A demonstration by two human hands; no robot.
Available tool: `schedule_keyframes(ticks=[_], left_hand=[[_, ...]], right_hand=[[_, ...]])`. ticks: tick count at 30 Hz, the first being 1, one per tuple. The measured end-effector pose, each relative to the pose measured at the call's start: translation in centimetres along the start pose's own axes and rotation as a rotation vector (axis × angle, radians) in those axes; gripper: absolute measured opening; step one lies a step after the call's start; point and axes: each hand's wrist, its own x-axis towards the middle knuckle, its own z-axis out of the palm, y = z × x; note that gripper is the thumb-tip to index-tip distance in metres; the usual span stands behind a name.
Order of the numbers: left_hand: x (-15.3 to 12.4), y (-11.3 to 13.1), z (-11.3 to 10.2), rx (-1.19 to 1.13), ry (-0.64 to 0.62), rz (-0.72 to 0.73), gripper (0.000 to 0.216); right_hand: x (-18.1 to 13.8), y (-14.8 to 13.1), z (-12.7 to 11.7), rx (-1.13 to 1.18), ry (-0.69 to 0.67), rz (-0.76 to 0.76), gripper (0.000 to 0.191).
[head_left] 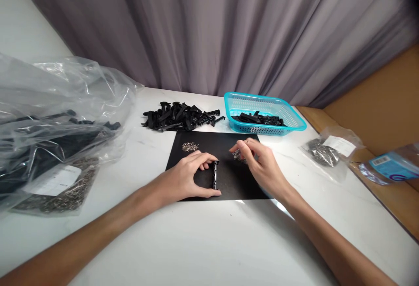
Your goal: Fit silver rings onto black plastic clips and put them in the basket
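My left hand [193, 175] grips a slim black plastic part [215, 175] by its two ends, thumb at the near end and forefinger at the far end. The part is held over a black mat [196, 192]. To the right, my right hand [258, 157] has its thumb and fingertips pinched together above a small pile of shiny metal pieces [237, 154], which it partly covers. Whatever lies between those fingertips is too small to make out. A second little heap of metal pins [190, 146] rests on the mat's far left part.
Behind the mat lies a heap of black plastic parts [180, 117]. A turquoise basket [294, 122] holds more of them. Clear bags stand left, one with metal pieces [70, 192]; another bag of metal pieces [322, 151] and a blue packet [393, 165] lie right.
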Motion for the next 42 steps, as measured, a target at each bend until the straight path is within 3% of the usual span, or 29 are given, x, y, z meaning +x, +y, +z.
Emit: schedule_keyframes(ticks=[4, 8, 16, 32, 39, 42], left_hand=[[0.0, 0.0, 0.0, 0.014, -0.003, -0.011, 0.067], [0.0, -0.2, 0.1, 0.029, 0.008, 0.003, 0.067], [0.0, -0.2, 0.1, 0.024, 0.006, 0.014, 0.065], [0.2, 0.3, 0.3, -0.009, 0.117, 0.064, 0.064], [0.3, 0.3, 0.4, -0.01, 0.091, 0.036, 0.065], [0.1, 0.4, 0.4, -0.01, 0.066, 0.024, 0.066]], right_hand=[[-0.4, 0.3, 1.1, 0.396, -0.118, 0.093, 0.035], [-0.5, 0.7, 2.0, 0.546, -0.128, 0.109, 0.031], [-0.5, 0.7, 2.2, 0.574, -0.129, 0.109, 0.029], [-1.4, 0.1, 2.7, 0.547, -0.097, 0.074, 0.024], [-1.3, -0.4, 2.5, 0.514, -0.121, 0.089, 0.027], [-1.2, -0.8, 2.2, 0.439, -0.041, 0.066, 0.029]])
